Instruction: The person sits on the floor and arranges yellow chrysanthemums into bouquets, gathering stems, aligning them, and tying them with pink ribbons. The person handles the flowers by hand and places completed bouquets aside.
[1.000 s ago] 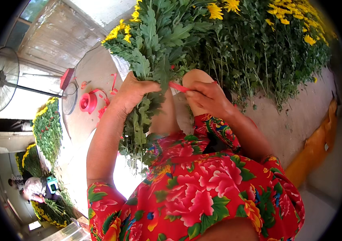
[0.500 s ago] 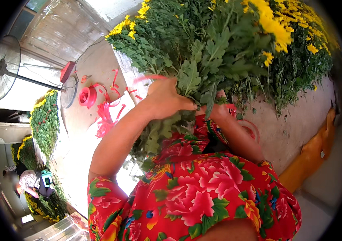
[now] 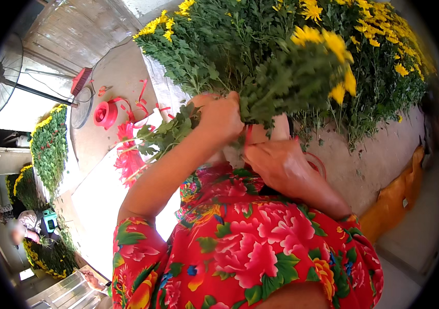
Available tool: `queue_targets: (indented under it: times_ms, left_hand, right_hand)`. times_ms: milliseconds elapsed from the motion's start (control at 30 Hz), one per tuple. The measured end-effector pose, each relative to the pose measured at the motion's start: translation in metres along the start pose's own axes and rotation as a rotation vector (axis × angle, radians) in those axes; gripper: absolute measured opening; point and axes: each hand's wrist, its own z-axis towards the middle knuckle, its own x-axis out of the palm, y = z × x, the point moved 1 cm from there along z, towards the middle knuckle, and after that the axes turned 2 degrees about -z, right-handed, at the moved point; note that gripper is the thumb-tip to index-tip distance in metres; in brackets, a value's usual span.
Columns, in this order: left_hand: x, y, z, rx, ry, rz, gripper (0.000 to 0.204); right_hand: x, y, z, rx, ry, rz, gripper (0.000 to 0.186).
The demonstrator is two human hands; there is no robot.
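My left hand (image 3: pixel 217 116) grips a bunch of yellow chrysanthemums (image 3: pixel 281 87), its leafy top tilted to the upper right and its stems running down toward the lower left. Below it, my right hand (image 3: pixel 273 159) is closed on a red ribbon (image 3: pixel 249 134) that runs up toward the bunch; its fingertips are partly hidden. My bare knee shows behind the hands. The patterned red clothing (image 3: pixel 245 242) covers my lap.
Piled chrysanthemums (image 3: pixel 379 46) lie ahead. A red ribbon spool (image 3: pixel 105 116), pink ribbon pieces (image 3: pixel 127 154), a brush (image 3: pixel 80 80) and a standing fan (image 3: pixel 0 77) are at left. Behind, a co-worker (image 3: pixel 29 226) sits among flowers. An orange sheet (image 3: pixel 389 203) lies at right.
The bunch has swung from upright to tilted rightward, its stems now pointing lower left. My left hand has moved up and rightward; my right hand has come lower, pulling the ribbon downward.
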Motion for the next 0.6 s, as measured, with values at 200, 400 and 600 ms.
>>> queue_targets:
  times_ms: [200, 400, 600]
  left_hand:
    - [0.072, -0.003, -0.021, 0.131, 0.017, 0.148, 0.044]
    - [0.015, 0.034, -0.012, 0.256, 0.324, 0.024, 0.035]
    - [-0.018, 0.04, 0.006, 0.478, -0.015, 0.129, 0.019]
  right_hand:
    - [0.039, -0.057, 0.047, 0.2, -0.241, -0.036, 0.018]
    - [0.073, -0.067, 0.047, 0.155, -0.355, -0.029, 0.013]
    - [0.076, -0.071, 0.055, 0.241, -0.32, 0.033, 0.017]
